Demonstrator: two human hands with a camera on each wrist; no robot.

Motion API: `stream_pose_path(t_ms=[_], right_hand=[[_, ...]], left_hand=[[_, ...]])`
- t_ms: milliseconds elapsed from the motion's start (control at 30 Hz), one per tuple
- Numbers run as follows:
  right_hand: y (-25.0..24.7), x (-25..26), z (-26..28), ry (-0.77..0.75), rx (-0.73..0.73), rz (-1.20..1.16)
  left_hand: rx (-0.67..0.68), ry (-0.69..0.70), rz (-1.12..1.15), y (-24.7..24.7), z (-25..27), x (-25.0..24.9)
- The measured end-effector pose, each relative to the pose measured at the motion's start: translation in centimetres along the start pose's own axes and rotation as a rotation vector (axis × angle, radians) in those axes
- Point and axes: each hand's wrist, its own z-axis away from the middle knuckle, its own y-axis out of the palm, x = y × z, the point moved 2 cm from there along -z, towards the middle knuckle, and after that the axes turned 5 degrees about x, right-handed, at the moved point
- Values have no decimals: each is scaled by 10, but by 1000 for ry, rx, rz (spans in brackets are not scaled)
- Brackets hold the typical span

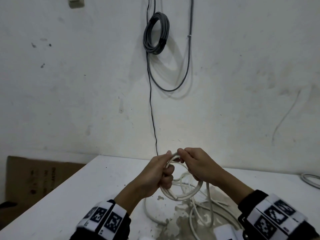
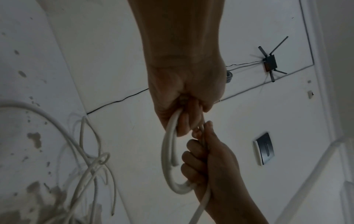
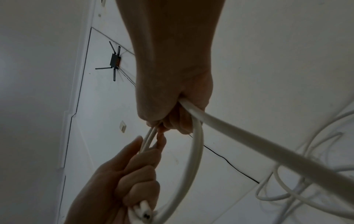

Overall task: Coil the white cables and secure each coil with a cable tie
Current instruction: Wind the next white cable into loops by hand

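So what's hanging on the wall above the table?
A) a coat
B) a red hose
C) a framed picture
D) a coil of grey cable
D: a coil of grey cable hangs on the wall, high above both hands, the left hand and right hand, which hold the white cable.

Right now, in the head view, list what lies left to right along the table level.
Brown cardboard box → left hand gripping the white cable coil → right hand on the same coil → grey cable loop at the white table's right edge.
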Motion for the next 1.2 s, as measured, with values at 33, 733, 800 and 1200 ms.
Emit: stream_pose_path(t_ms=[33, 733, 800, 1200], right_hand=[[1, -1, -1, 5, 12, 32], [4, -70, 24, -152, -176, 213], [14, -65, 22, -288, -177, 437], [26, 13, 15, -728, -43, 909]], left_hand=[[-42, 1, 0, 1, -1, 0], [-362, 401, 593, -69, 17, -58], [-435, 424, 510, -66, 17, -58], [-294, 293, -1020, -25, 11, -11]])
